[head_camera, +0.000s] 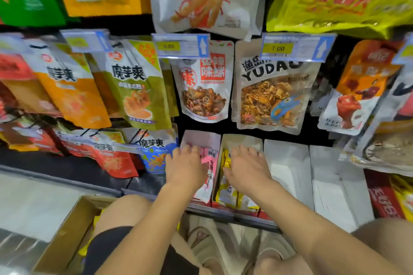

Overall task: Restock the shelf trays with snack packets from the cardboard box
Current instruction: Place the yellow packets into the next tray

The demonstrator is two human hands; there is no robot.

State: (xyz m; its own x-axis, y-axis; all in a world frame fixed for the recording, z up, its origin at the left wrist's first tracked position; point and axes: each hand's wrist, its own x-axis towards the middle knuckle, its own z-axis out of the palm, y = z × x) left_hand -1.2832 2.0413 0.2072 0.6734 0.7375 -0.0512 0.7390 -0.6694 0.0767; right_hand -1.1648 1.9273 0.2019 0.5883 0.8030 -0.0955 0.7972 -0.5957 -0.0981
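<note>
1. Left hand (186, 168) — fingers bent onto pink packets (211, 163); grip cannot be told.
2. Right hand (247, 169) — fingers spread, pressing yellow packets (226, 187) in the adjacent tray (243, 139).
3. Packets: probably light, soft, slippery; pinch sealed edges.

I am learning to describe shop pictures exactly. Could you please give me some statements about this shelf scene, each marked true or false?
1. The left hand rests on the pink packets. True.
2. The right hand reaches into the cardboard box. False: it rests on the yellow packets in a shelf tray.
3. The price tag above the YUDAO packet reads 7.00. True.
4. The yellow packets lie left of the pink ones. False: they lie to the right.
</note>
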